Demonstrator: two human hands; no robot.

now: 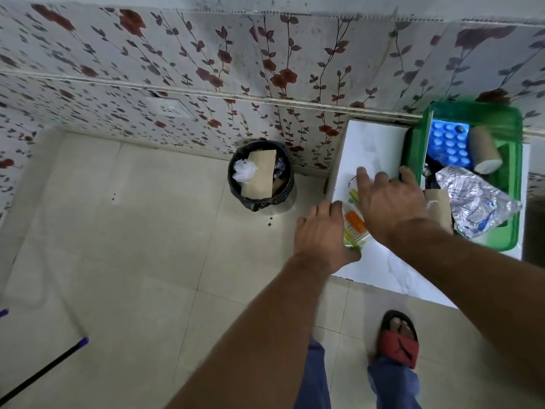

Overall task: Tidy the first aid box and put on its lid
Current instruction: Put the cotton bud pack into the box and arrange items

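The green first aid box [514, 184] stands open on a white counter [374, 143] at the right. It holds a blue blister sheet [448, 143], a bandage roll [483, 152], a crumpled silver foil packet [477, 199] and a brown cardboard roll [441, 202]. A clear packet with orange and green print [354, 224] lies on the counter's left edge. My left hand [321, 234] grips its left side. My right hand [389, 199] is spread flat over its upper end, fingers apart, next to the box wall. A green panel [427, 137] stands upright at the box's left; I cannot tell whether it is the lid.
A black bin [259, 177] with cardboard and plastic in it stands on the tiled floor by the floral wall, left of the counter. My foot in a red sandal [399, 339] is below the counter's front edge. A dark stick with a purple tip [44, 370] lies at lower left.
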